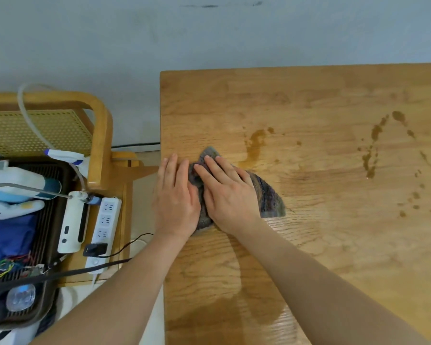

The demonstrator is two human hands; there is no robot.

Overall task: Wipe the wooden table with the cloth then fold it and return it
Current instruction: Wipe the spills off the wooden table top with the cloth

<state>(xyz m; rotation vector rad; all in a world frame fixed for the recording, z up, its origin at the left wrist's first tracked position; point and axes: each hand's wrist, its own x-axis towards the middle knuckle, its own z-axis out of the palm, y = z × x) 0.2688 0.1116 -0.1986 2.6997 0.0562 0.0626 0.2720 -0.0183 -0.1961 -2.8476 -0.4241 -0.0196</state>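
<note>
A grey-purple striped cloth [269,195] lies bunched on the wooden table [309,245] near its left edge. My left hand [176,195] lies flat with straight fingers on the cloth's left part, at the table's edge. My right hand [228,192] presses flat on the middle of the cloth, fingers spread and pointing away and to the left. Most of the cloth is hidden under both hands. Brown wet stains [255,143] sit just beyond the cloth, and more spots [373,150] trail across the right side of the table.
A wooden chair [100,135] with a cane back stands left of the table. It holds a dark tray [47,245] with a white device, a power strip [103,230], cables and a blue cloth. A grey wall runs behind. A wet sheen shows at the table's near part.
</note>
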